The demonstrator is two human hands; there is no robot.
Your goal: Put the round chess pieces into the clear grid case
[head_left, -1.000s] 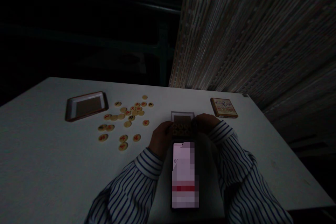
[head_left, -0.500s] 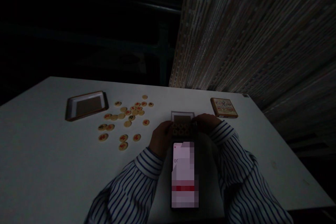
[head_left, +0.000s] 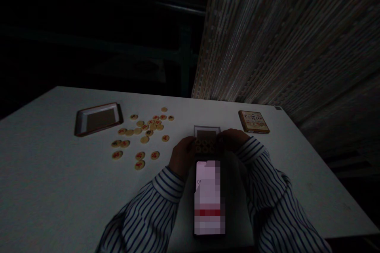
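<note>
A small shallow box (head_left: 207,134) lies in front of me, with rows of round xiangqi pieces (head_left: 204,149) in its near part and a bare far part. My left hand (head_left: 182,155) is closed at the box's left side, fingertips on its edge. My right hand (head_left: 236,139) is at the right side, its fingers bent together over the edge; whatever is in them is lost in shadow. Many loose xiangqi pieces (head_left: 144,139) lie scattered to the left, some with red or dark characters, others plain side up. A lit phone (head_left: 208,193) lies just below the box.
An open box half (head_left: 78,127) stands at the far left of the white table (head_left: 74,189). A printed box lid (head_left: 253,121) lies at the right. Beyond the table's far edge hangs a striped curtain (head_left: 237,39). The room is very dark.
The fingers of my right hand have shifted slightly at the box's right edge. Otherwise the hands, box and scattered pieces stay in place.
</note>
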